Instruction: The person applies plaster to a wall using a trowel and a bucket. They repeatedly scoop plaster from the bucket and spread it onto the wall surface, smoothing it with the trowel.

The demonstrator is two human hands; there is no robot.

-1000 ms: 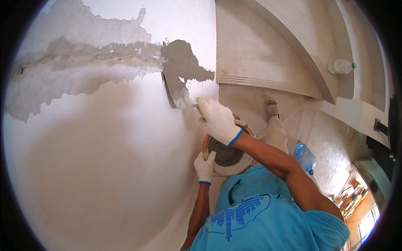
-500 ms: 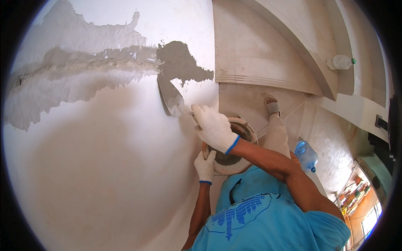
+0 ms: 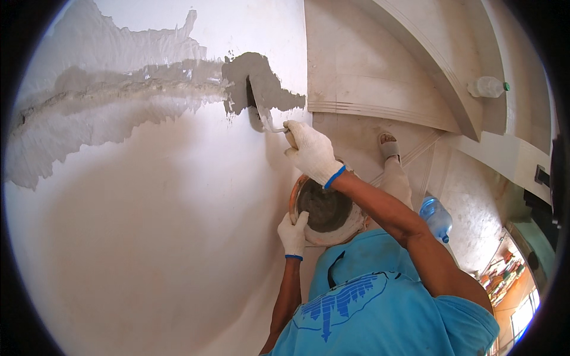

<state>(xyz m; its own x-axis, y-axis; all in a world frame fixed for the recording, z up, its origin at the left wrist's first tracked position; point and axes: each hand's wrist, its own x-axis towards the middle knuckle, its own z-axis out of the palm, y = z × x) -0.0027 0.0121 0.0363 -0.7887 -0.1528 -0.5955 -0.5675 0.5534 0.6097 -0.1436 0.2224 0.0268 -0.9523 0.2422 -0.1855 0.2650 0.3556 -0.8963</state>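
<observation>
White knit gloves with blue cuffs cover both hands. My right hand (image 3: 310,149) is closed round the handle of a trowel (image 3: 259,105), whose blade stands edge-on at a dark grey wet patch of plaster (image 3: 256,66) on the white wall (image 3: 148,237). Lower down, my left hand (image 3: 292,234) grips the near left rim of a round bucket (image 3: 297,196), thumb over the edge. Grey mortar (image 3: 325,204) lies inside the bucket. From the patch, a rough band of lighter grey plaster (image 3: 119,92) runs left along the wall.
A large blue water bottle (image 3: 435,218) lies on the floor right of my leg. Farther off, a clear bottle with a green cap (image 3: 488,87) lies by the curved step (image 3: 439,71). My sandalled foot (image 3: 389,146) rests beyond the bucket.
My right hand has moved up and away with the trowel, whose blade has turned from showing its face to edge-on over the patch. More of the bucket's mortar shows; my left hand keeps its grip.
</observation>
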